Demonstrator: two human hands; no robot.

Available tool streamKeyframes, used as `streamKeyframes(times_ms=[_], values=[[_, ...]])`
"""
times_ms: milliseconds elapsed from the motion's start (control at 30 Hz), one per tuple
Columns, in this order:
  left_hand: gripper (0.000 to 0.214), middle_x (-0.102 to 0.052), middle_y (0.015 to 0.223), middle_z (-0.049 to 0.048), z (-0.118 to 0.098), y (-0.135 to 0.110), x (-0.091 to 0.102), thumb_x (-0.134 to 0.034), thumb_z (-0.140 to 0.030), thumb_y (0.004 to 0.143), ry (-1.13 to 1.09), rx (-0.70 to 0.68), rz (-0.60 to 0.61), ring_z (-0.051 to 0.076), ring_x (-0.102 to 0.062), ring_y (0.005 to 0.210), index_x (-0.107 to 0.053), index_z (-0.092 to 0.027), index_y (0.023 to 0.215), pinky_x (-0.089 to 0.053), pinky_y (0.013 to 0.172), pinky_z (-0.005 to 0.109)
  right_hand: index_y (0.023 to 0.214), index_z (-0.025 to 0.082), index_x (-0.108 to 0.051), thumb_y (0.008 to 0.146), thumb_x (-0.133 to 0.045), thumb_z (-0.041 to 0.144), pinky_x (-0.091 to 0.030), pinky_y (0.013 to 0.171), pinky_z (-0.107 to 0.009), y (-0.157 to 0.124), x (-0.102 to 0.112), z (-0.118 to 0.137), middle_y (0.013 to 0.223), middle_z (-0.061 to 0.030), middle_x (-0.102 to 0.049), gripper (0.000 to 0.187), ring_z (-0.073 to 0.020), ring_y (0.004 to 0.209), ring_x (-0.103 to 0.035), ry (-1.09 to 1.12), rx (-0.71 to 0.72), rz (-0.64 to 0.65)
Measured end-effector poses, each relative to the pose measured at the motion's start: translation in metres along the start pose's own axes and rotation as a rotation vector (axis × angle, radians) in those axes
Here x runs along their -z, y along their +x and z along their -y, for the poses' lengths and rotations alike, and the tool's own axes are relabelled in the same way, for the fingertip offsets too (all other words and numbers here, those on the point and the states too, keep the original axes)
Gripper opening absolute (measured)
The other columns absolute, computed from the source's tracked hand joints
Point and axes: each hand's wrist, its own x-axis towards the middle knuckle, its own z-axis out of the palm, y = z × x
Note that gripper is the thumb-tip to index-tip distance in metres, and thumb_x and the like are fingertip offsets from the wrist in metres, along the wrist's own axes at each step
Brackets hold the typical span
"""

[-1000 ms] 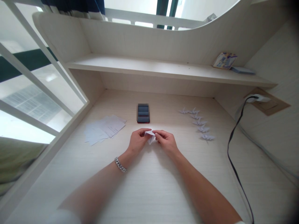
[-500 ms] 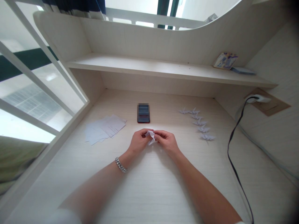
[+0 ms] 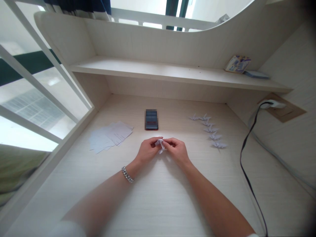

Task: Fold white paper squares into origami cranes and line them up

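Note:
A small piece of folded white paper (image 3: 161, 146) is held between my two hands over the middle of the desk. My left hand (image 3: 147, 149) pinches its left side, fingers curled. On the other side, my right hand (image 3: 178, 150) grips it between thumb and fingers. Parts of the paper are hidden behind my fingertips. Several folded paper cranes (image 3: 214, 136) stand in a curved row to the right. To the left lies a fanned pile of white paper sheets (image 3: 111, 135). Just beyond my hands rests a phone (image 3: 151, 119), its screen blurred out.
A shelf (image 3: 148, 68) spans the back above the desk, with a small colourful packet (image 3: 237, 64) at its right. From the wall socket (image 3: 283, 107), a black cable (image 3: 243, 154) runs down the right side. White rails (image 3: 37, 80) border the left.
My right thumb has pressed in on the paper and the two hands are slightly closer together. The paper looks narrower now. The cranes, sheets and phone have stayed in place.

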Motion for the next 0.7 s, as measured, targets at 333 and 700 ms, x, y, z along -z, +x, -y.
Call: streamKeyframes(times_ms=[333, 700], values=[[0.045, -0.068, 0.094, 0.0114, 0.0022, 0.0007, -0.0039, -0.068, -0.035, 0.069, -0.188, 0.075, 0.038, 0.019, -0.063, 0.076, -0.063, -0.011, 0.106, -0.051, 0.065, 0.029, 0.082, 0.016, -0.068, 0.078, -0.058, 0.039, -0.049, 0.058, -0.027, -0.0038, -0.0035, 0.0070, 0.075, -0.0059, -0.068, 0.026, -0.0164, 0.061, -0.062, -0.020, 0.051, -0.083], [0.043, -0.067, 0.075, 0.0062, -0.0040, 0.0005, -0.0046, -0.075, -0.033, 0.060, -0.274, 0.106, 0.036, 0.015, -0.059, 0.064, -0.066, -0.011, 0.096, -0.047, 0.062, 0.027, 0.081, 0.016, -0.068, 0.076, -0.060, 0.041, -0.050, 0.062, -0.029, -0.0024, -0.0039, -0.0024, 0.077, -0.0069, -0.070, 0.026, -0.0184, 0.063, -0.064, -0.028, 0.031, -0.080]])
